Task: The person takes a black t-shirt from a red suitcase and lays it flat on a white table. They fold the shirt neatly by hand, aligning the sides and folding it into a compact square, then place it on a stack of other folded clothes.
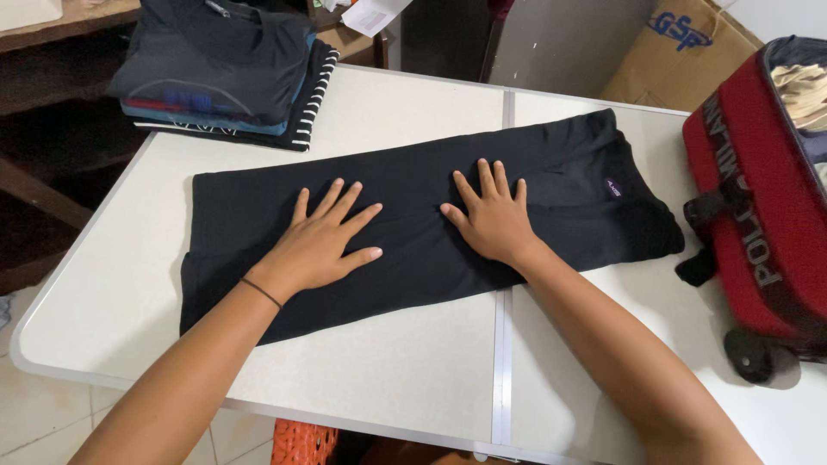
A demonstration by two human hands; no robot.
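A black garment, folded into a long strip, lies across the white folding table. My left hand rests flat on its left half with the fingers spread, a thin dark band around the wrist. My right hand presses flat on the middle of the cloth, fingers apart. Neither hand grips anything. A small purple tag shows near the garment's right end.
A stack of folded clothes sits at the table's far left corner. A red and black suitcase lies open on the right edge. A cardboard box stands behind. An orange basket shows below the table's front edge.
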